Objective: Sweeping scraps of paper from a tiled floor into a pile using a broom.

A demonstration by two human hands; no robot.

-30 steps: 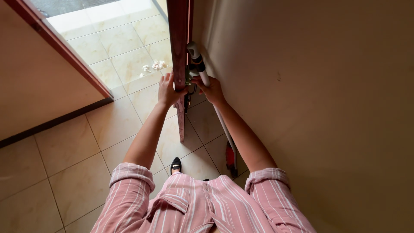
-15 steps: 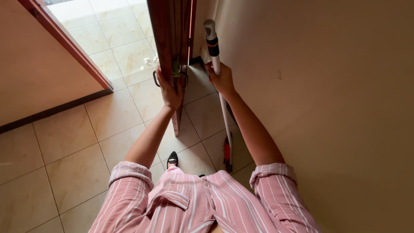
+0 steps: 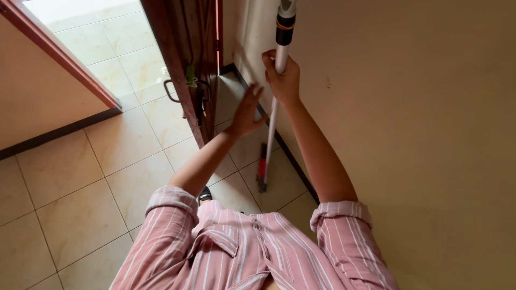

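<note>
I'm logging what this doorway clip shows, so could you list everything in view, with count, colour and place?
Broom: one, white pole with a black collar near the top and a red head on the floor, upright by the wall.
Door: one, dark brown wood, open, upper centre.
Door handle: one, dark metal, on the door's edge.
Floor tiles: many, cream, left and centre.
Wall: one, beige, right.
Door frame: one, reddish brown, upper left.
Shoe: one, black, below the door.
Shirt: one, pink with white stripes, bottom.
Left hand: open, beside the pole.
Right hand: shut on the pole.
</note>
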